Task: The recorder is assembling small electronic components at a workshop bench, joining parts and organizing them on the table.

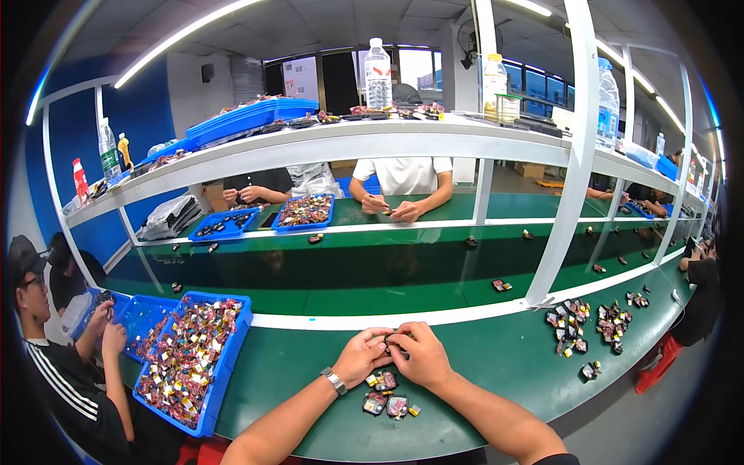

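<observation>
Small dark part (394,339) pinched between both hands' fingers (399,346).

My two forearms are bare from the lower edge up to the hands, with no gloves on either one. My left hand (360,358) has a silver metal-link wristwatch (334,380) strapped at the wrist. My right hand (422,356) wears nothing, and a dark sleeve edge (559,459) shows near that elbow.
</observation>
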